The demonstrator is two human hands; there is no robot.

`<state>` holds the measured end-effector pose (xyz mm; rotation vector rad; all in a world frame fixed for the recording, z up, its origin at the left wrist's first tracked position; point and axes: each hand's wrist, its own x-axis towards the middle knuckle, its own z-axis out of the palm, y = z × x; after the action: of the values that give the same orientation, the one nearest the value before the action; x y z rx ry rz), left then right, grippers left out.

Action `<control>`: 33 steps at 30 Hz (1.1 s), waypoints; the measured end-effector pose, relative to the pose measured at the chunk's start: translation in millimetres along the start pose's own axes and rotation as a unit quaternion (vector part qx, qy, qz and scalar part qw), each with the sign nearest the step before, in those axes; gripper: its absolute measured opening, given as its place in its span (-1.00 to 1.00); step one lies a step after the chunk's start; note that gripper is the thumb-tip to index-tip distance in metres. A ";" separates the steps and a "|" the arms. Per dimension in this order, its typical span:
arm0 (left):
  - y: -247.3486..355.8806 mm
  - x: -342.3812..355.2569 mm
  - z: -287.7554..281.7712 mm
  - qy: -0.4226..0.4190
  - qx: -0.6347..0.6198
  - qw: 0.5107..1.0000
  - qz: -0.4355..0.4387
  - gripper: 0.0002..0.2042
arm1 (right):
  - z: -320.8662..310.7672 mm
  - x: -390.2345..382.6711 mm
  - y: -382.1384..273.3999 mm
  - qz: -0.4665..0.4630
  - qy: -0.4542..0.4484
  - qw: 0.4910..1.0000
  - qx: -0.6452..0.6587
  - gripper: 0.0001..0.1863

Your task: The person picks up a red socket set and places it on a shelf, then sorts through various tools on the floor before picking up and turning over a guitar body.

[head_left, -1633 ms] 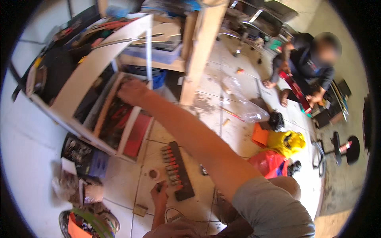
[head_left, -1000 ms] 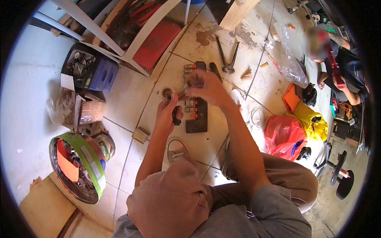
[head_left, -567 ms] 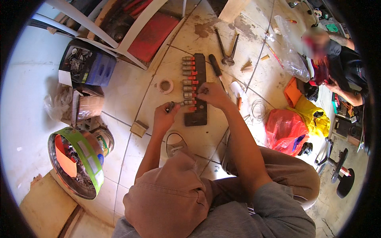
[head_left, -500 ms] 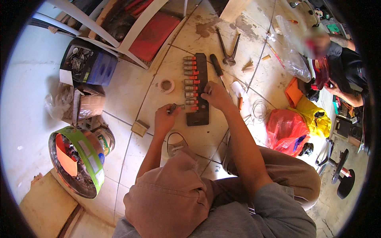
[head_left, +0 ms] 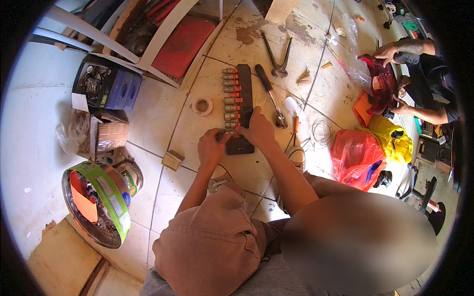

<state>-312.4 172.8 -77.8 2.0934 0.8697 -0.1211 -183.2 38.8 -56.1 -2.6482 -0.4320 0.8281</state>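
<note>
A black socket rail lies on the tiled floor in front of me, with a row of chrome sockets on its red clips. At the rail's near end, my left hand pinches a small metal socket against the side of the rail. My right hand grips the rail's near part from the right, its thumb reaching toward the lowest clips. The fingers partly hide those clips. Just right of the rail lies a ratchet wrench with a black handle and a chrome head.
Pincers lie beyond the wrench, and a tape roll left of the rail. A wire coil and red plastic bag are at right. A green-rimmed tub stands at left. Another person's hand holds a dark red part.
My left hand has moved right, bringing the socket to the rail. The right hand has shifted down along the rail. The other person's red part and hands have shifted.
</note>
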 end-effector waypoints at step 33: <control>-3.1 7.2 -6.4 -0.113 -0.272 0.942 -0.162 -0.64 | 5.7 22.8 14.9 -0.050 -0.092 0.910 0.401 -0.44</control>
<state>-310.2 182.6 -78.4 1.3836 0.9696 -0.2587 -165.9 35.3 -77.6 -1.7834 -0.1984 0.9629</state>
